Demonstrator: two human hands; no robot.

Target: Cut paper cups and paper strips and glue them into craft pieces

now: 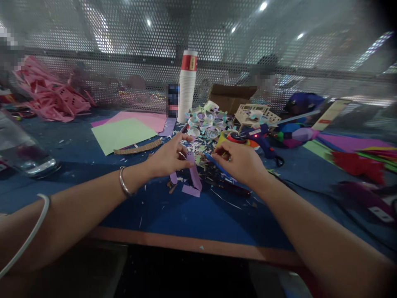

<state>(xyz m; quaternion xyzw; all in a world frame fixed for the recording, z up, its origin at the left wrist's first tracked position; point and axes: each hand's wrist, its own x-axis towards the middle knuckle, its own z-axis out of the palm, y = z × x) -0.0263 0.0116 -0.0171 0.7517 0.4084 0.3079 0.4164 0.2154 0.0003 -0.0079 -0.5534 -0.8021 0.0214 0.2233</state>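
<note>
My left hand (170,156) is over the middle of the table, thumb and fingers apart. A purple paper strip (194,174) stands bent just beyond its thumb tip; I cannot tell whether they touch. Another purple piece (173,178) lies below the fingers. My right hand (243,161) is closed on a slim blue pen-like stick (221,166), which slants down to the right under the fingers. Paper scraps (201,145) lie scattered between the hands. Behind them is a heap of small rings and cut paper pieces (211,122) in white, green and purple.
A tall stack of paper cups (187,89) stands behind the heap, with a cardboard box (231,98) beside it. To the right lie a glue gun (259,131) and a black cable (313,192). Green paper (124,131) lies left; a clear container (27,145) is farther left.
</note>
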